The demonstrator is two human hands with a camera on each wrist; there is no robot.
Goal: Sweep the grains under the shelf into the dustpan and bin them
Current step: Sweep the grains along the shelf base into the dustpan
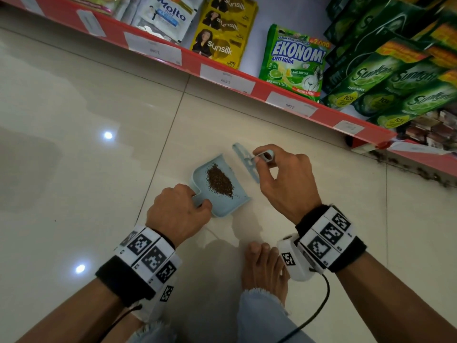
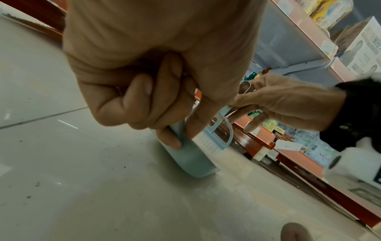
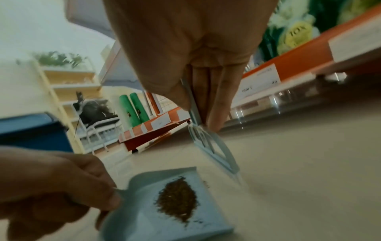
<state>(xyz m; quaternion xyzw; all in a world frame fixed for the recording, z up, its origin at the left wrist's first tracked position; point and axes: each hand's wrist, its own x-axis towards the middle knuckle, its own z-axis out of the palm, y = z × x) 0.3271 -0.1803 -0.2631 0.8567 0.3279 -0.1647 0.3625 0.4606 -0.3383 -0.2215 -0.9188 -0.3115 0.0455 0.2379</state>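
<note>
The left hand (image 1: 178,214) grips the dustpan (image 1: 220,188) handle, with the grains (image 1: 219,180) piled inside; the right hand (image 1: 284,179) fingers pinch the small brush (image 1: 244,162) just beyond it. Keep the pan level when lifting (grains would likely spill easily). More dark specks lie far right under the shelf (image 1: 247,81); a bare foot (image 1: 263,266) sits near.

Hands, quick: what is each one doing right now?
Left hand: fingers curled round the dustpan handle.
Right hand: fingers pinching the brush handle.
</note>
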